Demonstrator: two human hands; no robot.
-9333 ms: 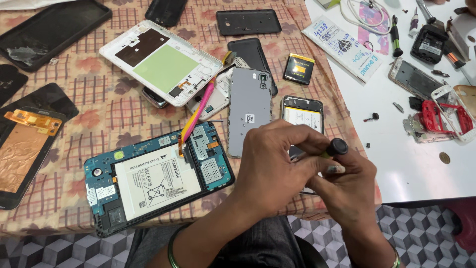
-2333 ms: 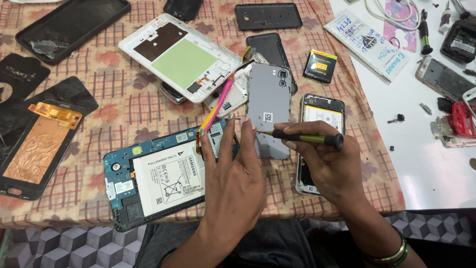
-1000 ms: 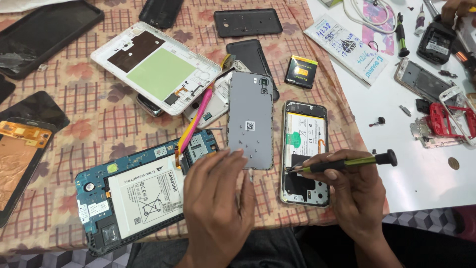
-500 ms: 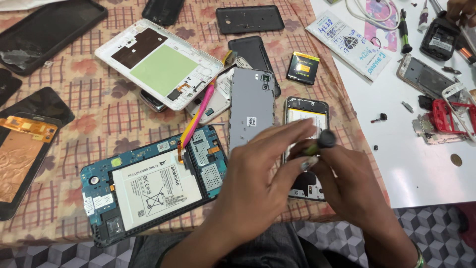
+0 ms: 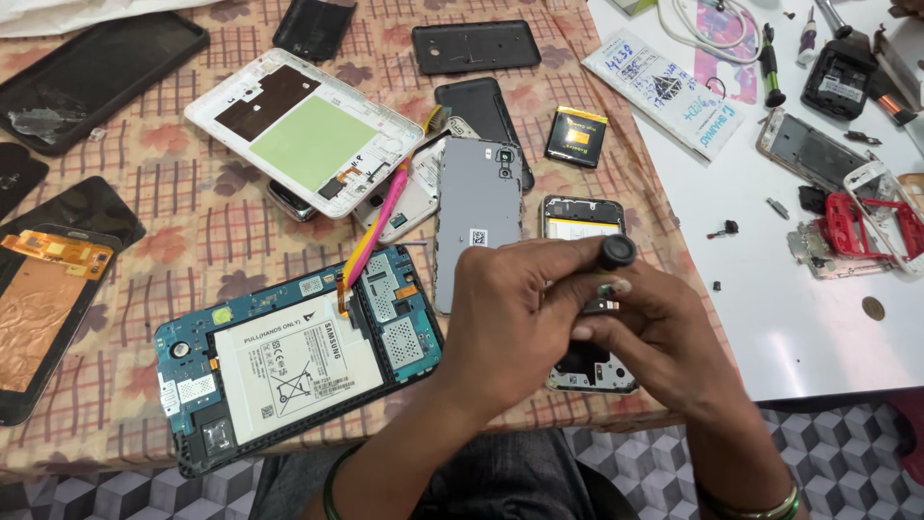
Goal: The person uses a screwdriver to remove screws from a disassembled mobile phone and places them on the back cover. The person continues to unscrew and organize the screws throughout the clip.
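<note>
Screwdriver (image 5: 613,254), level before, now upright between both hands.

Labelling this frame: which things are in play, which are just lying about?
In hand: left hand, right hand, screwdriver, opened phone.
Lying about: opened tablet, grey back cover, pink tool, small battery, white tablet frame.

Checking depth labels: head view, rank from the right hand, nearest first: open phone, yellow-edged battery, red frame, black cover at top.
1. Open phone, right under the right hand.
2. Battery, beyond it on the cloth.
3. Red frame, off to the right on the white table.
4. Black cover, far top edge.
</note>
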